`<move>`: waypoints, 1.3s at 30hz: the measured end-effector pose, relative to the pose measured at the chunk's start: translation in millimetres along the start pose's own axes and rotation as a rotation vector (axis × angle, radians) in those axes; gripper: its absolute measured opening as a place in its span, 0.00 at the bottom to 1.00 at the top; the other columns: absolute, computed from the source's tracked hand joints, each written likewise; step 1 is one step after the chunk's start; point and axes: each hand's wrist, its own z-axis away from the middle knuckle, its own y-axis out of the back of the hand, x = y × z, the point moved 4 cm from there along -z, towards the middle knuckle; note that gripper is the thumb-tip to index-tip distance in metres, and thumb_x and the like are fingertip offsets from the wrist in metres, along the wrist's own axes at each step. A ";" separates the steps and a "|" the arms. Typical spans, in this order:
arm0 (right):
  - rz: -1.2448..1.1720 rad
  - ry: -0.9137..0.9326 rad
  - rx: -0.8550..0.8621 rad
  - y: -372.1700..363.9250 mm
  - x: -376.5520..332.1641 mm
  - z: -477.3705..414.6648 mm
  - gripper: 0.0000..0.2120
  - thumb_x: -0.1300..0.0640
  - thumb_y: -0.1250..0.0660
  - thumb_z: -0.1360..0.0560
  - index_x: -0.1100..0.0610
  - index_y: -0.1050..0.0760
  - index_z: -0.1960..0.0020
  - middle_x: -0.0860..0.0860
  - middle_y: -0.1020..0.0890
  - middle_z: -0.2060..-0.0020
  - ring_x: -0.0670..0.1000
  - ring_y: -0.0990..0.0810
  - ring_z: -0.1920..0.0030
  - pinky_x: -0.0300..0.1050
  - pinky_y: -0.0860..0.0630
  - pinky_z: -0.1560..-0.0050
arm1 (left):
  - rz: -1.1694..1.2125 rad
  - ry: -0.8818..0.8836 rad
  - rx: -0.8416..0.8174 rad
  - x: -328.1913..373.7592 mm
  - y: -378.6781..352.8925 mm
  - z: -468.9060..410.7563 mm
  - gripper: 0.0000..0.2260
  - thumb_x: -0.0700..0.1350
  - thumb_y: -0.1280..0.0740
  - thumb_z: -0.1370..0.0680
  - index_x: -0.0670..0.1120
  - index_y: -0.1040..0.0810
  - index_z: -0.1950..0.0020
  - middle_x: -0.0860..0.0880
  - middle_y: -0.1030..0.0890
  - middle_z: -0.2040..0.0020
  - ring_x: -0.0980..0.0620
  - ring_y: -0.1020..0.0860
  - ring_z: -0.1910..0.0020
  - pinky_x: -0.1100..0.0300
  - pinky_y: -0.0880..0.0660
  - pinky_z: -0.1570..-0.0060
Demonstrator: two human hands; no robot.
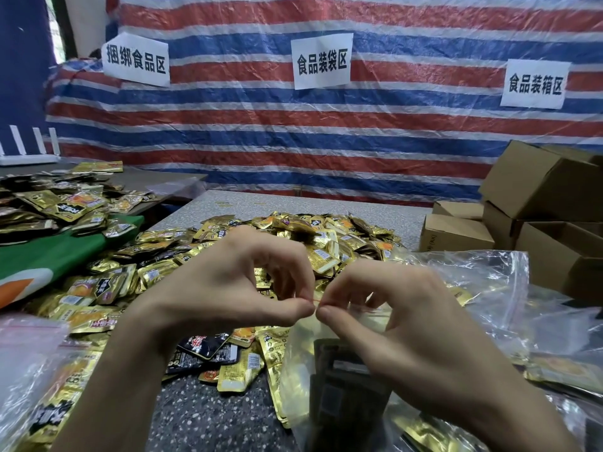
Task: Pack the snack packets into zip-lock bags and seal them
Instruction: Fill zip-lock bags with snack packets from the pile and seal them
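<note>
A clear zip-lock bag [303, 363] with gold and dark snack packets inside hangs upright in front of me over the grey speckled table [208, 419]. My left hand [228, 288] and my right hand [401, 321] pinch its red-lined top edge side by side, thumb tips almost touching. A big heap of loose gold snack packets [326, 246] lies behind and below my hands, with a few black packets [202, 349] among them.
Filled clear bags lie at the lower left [36, 380] and on the right [509, 305]. Brown cardboard boxes [535, 203] are stacked at the right. A second packet heap [55, 200] sits on a dark table at the left, by green cloth [55, 256]. A striped tarp [326, 125] hangs behind.
</note>
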 end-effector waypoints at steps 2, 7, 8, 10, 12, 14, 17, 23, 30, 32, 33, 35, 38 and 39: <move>0.009 0.015 0.001 -0.8 0.0 0.4 0.08 0.42 0.33 0.29 0.45 0.21 0.57 0.38 0.20 0.63 0.43 0.22 0.59 0.51 0.23 0.58 | -0.003 0.030 -0.028 -1.9 0.0 1.3 0.03 0.42 0.25 0.27 0.48 0.17 0.59 0.51 0.17 0.62 0.50 0.19 0.62 0.53 0.22 0.60; 0.069 0.069 -0.015 -4.0 -4.0 1.6 0.03 0.45 0.35 0.28 0.42 0.27 0.55 0.40 0.22 0.62 0.44 0.23 0.59 0.53 0.24 0.60 | -0.052 0.007 -0.064 0.1 -2.0 0.0 0.02 0.44 0.25 0.25 0.48 0.15 0.58 0.51 0.18 0.64 0.51 0.20 0.64 0.50 0.25 0.63; 0.069 0.070 -0.018 -3.3 -4.3 1.5 0.03 0.45 0.35 0.28 0.42 0.27 0.55 0.39 0.22 0.62 0.44 0.23 0.59 0.53 0.24 0.60 | -0.056 0.002 -0.058 0.4 -2.0 0.0 0.02 0.44 0.25 0.25 0.48 0.15 0.58 0.51 0.18 0.65 0.50 0.20 0.64 0.51 0.25 0.63; 0.072 0.073 -0.031 -1.1 -3.8 1.5 0.04 0.44 0.35 0.27 0.43 0.26 0.55 0.39 0.22 0.61 0.44 0.22 0.58 0.51 0.24 0.60 | -0.062 -0.003 -0.063 0.7 -1.8 -0.1 0.02 0.44 0.26 0.25 0.49 0.15 0.57 0.52 0.18 0.64 0.50 0.20 0.63 0.52 0.25 0.62; 0.083 0.068 -0.053 0.7 -2.7 1.6 0.06 0.43 0.36 0.28 0.44 0.24 0.55 0.38 0.21 0.60 0.43 0.22 0.58 0.51 0.24 0.60 | -0.061 -0.003 -0.082 1.5 -2.4 0.0 0.02 0.44 0.26 0.25 0.51 0.15 0.56 0.54 0.17 0.63 0.51 0.19 0.61 0.56 0.24 0.61; 0.094 0.062 -0.078 1.4 -2.0 2.1 0.08 0.41 0.37 0.28 0.44 0.24 0.55 0.38 0.21 0.60 0.43 0.22 0.57 0.52 0.24 0.59 | -0.057 -0.003 -0.088 2.4 -3.1 -0.3 0.03 0.43 0.26 0.25 0.52 0.15 0.57 0.54 0.17 0.63 0.52 0.19 0.61 0.59 0.24 0.60; 0.087 0.077 -0.091 1.7 -3.4 1.6 0.07 0.43 0.36 0.28 0.45 0.23 0.55 0.39 0.20 0.60 0.43 0.22 0.57 0.51 0.24 0.58 | -0.055 -0.005 -0.074 3.1 -3.1 -0.9 0.03 0.42 0.26 0.26 0.48 0.16 0.59 0.51 0.18 0.64 0.52 0.20 0.63 0.54 0.24 0.61; 0.124 0.112 -0.053 -0.6 -7.6 1.6 0.03 0.49 0.33 0.30 0.47 0.22 0.58 0.41 0.22 0.65 0.43 0.26 0.62 0.53 0.25 0.63 | -0.032 0.026 -0.110 3.6 -6.0 -0.1 0.06 0.45 0.28 0.27 0.55 0.20 0.62 0.54 0.21 0.68 0.55 0.23 0.66 0.52 0.25 0.62; 0.109 0.077 -0.075 3.2 -2.5 1.6 0.08 0.41 0.36 0.30 0.42 0.22 0.55 0.36 0.20 0.61 0.41 0.22 0.58 0.52 0.23 0.60 | -0.054 0.011 -0.077 2.4 0.4 4.0 0.04 0.42 0.28 0.26 0.45 0.15 0.61 0.51 0.19 0.68 0.56 0.22 0.68 0.64 0.28 0.66; 0.131 0.081 -0.061 5.2 -1.0 2.1 0.05 0.45 0.34 0.30 0.44 0.22 0.56 0.37 0.20 0.61 0.42 0.22 0.59 0.52 0.23 0.60 | -0.060 0.010 -0.046 0.9 0.8 3.6 0.04 0.41 0.28 0.27 0.46 0.16 0.62 0.50 0.19 0.68 0.53 0.21 0.67 0.58 0.26 0.65; 0.140 0.081 -0.058 5.9 -0.4 2.3 0.04 0.46 0.33 0.30 0.44 0.23 0.56 0.37 0.20 0.62 0.42 0.22 0.59 0.52 0.23 0.61 | -0.058 0.004 -0.040 0.6 0.3 3.3 0.04 0.41 0.27 0.27 0.46 0.16 0.62 0.50 0.19 0.68 0.53 0.21 0.68 0.57 0.26 0.66; 0.156 0.077 -0.051 7.2 0.7 2.4 0.03 0.48 0.33 0.30 0.45 0.23 0.57 0.38 0.21 0.63 0.43 0.23 0.59 0.53 0.24 0.61 | -0.049 -0.002 -0.050 0.5 -1.8 2.3 0.05 0.44 0.28 0.26 0.46 0.16 0.61 0.52 0.20 0.68 0.55 0.23 0.68 0.58 0.27 0.67; 0.151 0.058 -0.047 10.1 3.0 1.8 0.04 0.46 0.33 0.31 0.44 0.22 0.57 0.37 0.21 0.64 0.42 0.24 0.60 0.53 0.24 0.61 | -0.024 0.026 -0.093 -1.5 -4.7 0.8 0.08 0.50 0.29 0.25 0.47 0.16 0.57 0.51 0.19 0.65 0.53 0.22 0.66 0.52 0.26 0.65; 0.139 0.053 -0.057 10.9 3.4 1.6 0.05 0.45 0.33 0.30 0.44 0.21 0.56 0.37 0.21 0.64 0.42 0.23 0.60 0.52 0.24 0.60 | -0.026 0.027 -0.096 -1.9 -4.5 0.1 0.08 0.50 0.29 0.25 0.47 0.15 0.56 0.51 0.18 0.65 0.52 0.21 0.66 0.51 0.25 0.65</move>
